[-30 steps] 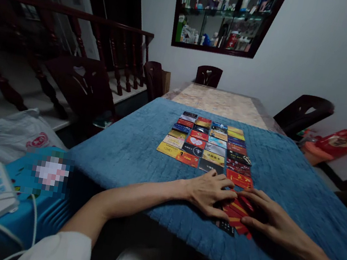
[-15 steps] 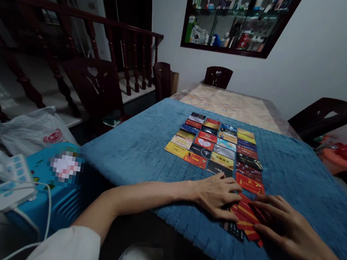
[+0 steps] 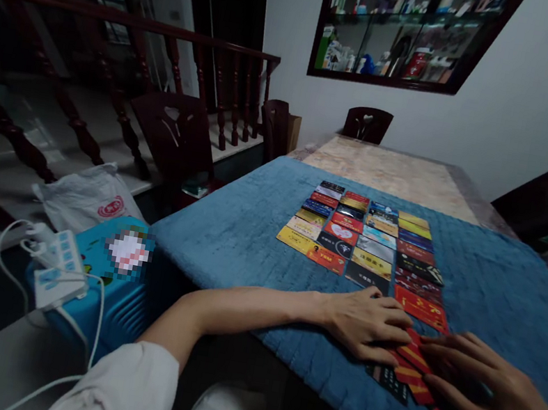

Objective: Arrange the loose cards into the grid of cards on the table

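Observation:
A loose, fanned pile of red cards with gold stripes lies near the table's front edge. My left hand rests at the pile's left side, fingers and thumb closed on its edge. From the right, my right hand holds the same pile, its fingertips and thumb on the cards' right edge. Below them a black card sticks out, partly covered. Just beyond my hands, several overlapping cards lie in columns, among them a red card, a gold card and a yellow card.
A blue cloth covers the near part of the table; its far top is bare patterned stone. At the left, a power strip with white cables sits on a blue box. Dark chairs surround the table.
The view has turned a little left, so the table and cards sit further right in the picture. Both my hands stay at the red card pile, with hardly any shift against it.

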`<state>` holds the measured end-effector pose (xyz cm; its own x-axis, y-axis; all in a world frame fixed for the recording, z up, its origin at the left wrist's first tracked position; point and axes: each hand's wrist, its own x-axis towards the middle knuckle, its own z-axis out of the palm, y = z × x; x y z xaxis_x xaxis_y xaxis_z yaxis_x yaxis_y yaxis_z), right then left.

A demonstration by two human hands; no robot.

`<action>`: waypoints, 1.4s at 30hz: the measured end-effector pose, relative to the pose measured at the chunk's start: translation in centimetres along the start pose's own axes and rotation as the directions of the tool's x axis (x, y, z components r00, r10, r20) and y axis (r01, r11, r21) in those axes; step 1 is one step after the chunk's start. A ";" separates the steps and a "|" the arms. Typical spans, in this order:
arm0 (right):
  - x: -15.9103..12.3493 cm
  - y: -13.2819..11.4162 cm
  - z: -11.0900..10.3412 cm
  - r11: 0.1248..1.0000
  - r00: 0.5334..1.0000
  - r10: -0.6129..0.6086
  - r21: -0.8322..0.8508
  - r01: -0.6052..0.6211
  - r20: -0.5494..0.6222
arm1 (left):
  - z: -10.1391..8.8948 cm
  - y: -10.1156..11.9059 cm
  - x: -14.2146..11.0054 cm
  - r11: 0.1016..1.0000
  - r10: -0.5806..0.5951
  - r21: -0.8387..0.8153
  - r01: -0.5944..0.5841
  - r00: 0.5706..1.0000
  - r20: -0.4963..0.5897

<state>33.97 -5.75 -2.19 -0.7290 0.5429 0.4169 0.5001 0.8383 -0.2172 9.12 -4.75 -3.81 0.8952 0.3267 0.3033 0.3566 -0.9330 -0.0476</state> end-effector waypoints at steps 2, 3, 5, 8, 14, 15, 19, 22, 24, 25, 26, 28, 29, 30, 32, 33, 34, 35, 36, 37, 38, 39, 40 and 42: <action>-0.1 0.1 0.1 1.000 1.000 -0.022 -0.022 0.022 -0.011 | 0.0 0.0 0.0 1.000 -0.002 -0.011 0.002 1.000 0.003; -0.2 0.2 0.1 0.999 0.999 -0.032 -0.036 0.031 -0.009 | -0.1 0.0 0.0 1.000 0.002 -0.018 -0.002 1.000 0.003; -0.4 0.4 0.2 0.997 0.999 -0.044 -0.060 0.044 0.012 | -0.1 0.0 0.1 0.999 0.015 -0.031 -0.015 1.000 0.002; -0.7 0.8 0.5 0.996 0.998 -0.042 -0.072 0.045 0.050 | 0.0 -0.1 0.2 0.998 0.035 -0.050 -0.035 0.999 -0.003; -1.9 1.9 1.4 0.992 0.993 -0.118 -0.036 0.117 -0.028 | 0.3 -0.3 0.2 0.996 0.044 -0.078 -0.046 0.998 -0.035; -2.0 2.0 1.6 0.992 0.992 -0.123 -0.029 0.122 -0.033 | 0.3 -0.3 0.2 0.996 0.037 -0.081 -0.041 0.998 -0.041; -1.7 1.4 1.6 0.990 0.983 -0.138 -0.044 0.134 -0.119 | 0.3 -0.1 0.3 0.998 0.007 -0.060 -0.011 0.999 -0.054; -0.6 0.2 1.1 0.974 0.954 -0.222 -0.099 0.206 -0.201 | 0.4 -0.2 0.4 1.000 -0.014 -0.012 0.014 0.999 -0.034; 0.1 -0.6 0.7 0.963 0.944 -0.261 -0.124 0.240 -0.203 | 0.4 -0.3 0.5 1.000 -0.011 0.015 0.011 1.000 -0.022; 0.3 -0.9 0.6 0.960 0.940 -0.271 -0.130 0.248 -0.205 | 0.4 -0.4 0.5 1.000 -0.005 0.025 0.005 1.000 -0.023; 0.5 -1.0 0.6 0.959 0.938 -0.275 -0.134 0.251 -0.211 | 0.4 -0.5 0.5 0.999 0.001 0.033 0.000 1.000 -0.028; 0.6 -1.1 0.7 0.962 0.937 -0.263 -0.142 0.235 -0.230 | 0.4 -0.6 0.5 0.999 0.001 0.040 0.001 0.999 -0.042; 0.5 -1.1 0.8 0.963 0.937 -0.255 -0.146 0.225 -0.240 | 0.5 -0.7 0.5 0.999 -0.006 0.037 0.008 0.999 -0.048; 0.5 -0.9 0.9 0.966 0.939 -0.245 -0.149 0.213 -0.242 | 0.5 -0.7 0.5 0.999 -0.018 0.030 0.019 0.998 -0.056; 0.3 -0.7 1.1 0.969 0.944 -0.227 -0.156 0.193 -0.239 | 0.6 -0.9 0.4 0.999 -0.049 0.003 0.049 0.996 -0.078; 0.2 -0.5 1.1 0.972 0.948 -0.209 -0.156 0.175 -0.240 | 0.7 -1.0 0.4 0.998 -0.066 -0.017 0.064 0.994 -0.092; 0.2 -0.4 1.1 0.977 0.951 -0.186 -0.150 0.153 -0.245 | 0.7 -1.1 0.4 0.996 -0.083 -0.040 0.079 0.991 -0.106; 0.1 -0.4 1.1 0.982 0.955 -0.158 -0.139 0.126 -0.250 | 0.8 -1.2 0.4 0.993 -0.101 -0.068 0.094 0.988 -0.118; 0.1 -0.3 1.2 0.988 0.958 -0.127 -0.120 0.098 -0.257 | 0.8 -1.3 0.3 0.989 -0.121 -0.102 0.108 0.984 -0.129; 0.0 -0.3 1.2 0.993 0.960 -0.094 -0.096 0.071 -0.264 | 0.9 -1.5 0.3 0.983 -0.142 -0.140 0.122 0.980 -0.138; 0.0 -0.3 1.2 0.997 0.961 -0.060 -0.070 0.043 -0.269 | 0.9 -1.6 0.3 0.974 -0.166 -0.181 0.138 0.975 -0.147; 0.0 -0.4 1.3 0.999 0.961 -0.016 -0.046 0.003 -0.276 | 1.0 -1.8 0.2 0.962 -0.192 -0.226 0.154 0.969 -0.157; 0.0 -0.4 1.4 0.999 0.959 0.037 -0.021 -0.045 -0.282 | 1.1 -1.9 0.2 0.948 -0.222 -0.269 0.172 0.961 -0.166; 0.0 -0.4 1.5 0.989 0.946 0.144 0.029 -0.142 -0.289 | 1.2 -2.1 0.2 0.916 -0.274 -0.346 0.204 0.947 -0.168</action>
<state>33.06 -6.03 -3.45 -0.4829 0.6200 0.6184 0.5846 0.7540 -0.2995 8.82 -2.56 -4.81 0.7050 0.5398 0.4599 0.4165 -0.8401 0.3477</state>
